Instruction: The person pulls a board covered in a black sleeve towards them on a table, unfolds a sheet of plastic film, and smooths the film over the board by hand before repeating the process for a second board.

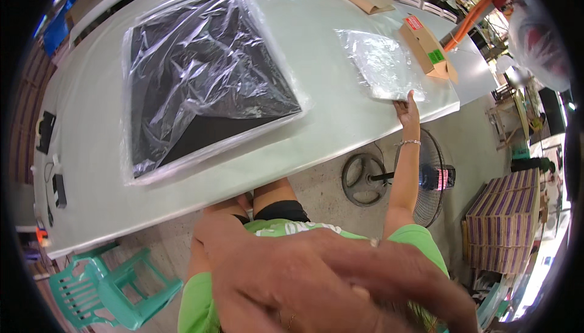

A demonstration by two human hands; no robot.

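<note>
Crinkled clear plastic packet (380, 62) lies toward the right end of a pale table (340, 126). At left, clear film (213, 68) wraps a flat black rectangular panel (213, 135), probably for protection. The blurred left hand's (298, 272) grip I cannot tell; the right hand (408, 113) pinches the packet's near edge, perhaps steadying it, near a brown cardboard carton (423, 44) with unreadable red and green labels (436, 56).

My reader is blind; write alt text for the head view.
The right hand touches clear plastic on a pale table, near a cardboard box; a dark panel under clear film lies at left, and the left hand looms close.
</note>
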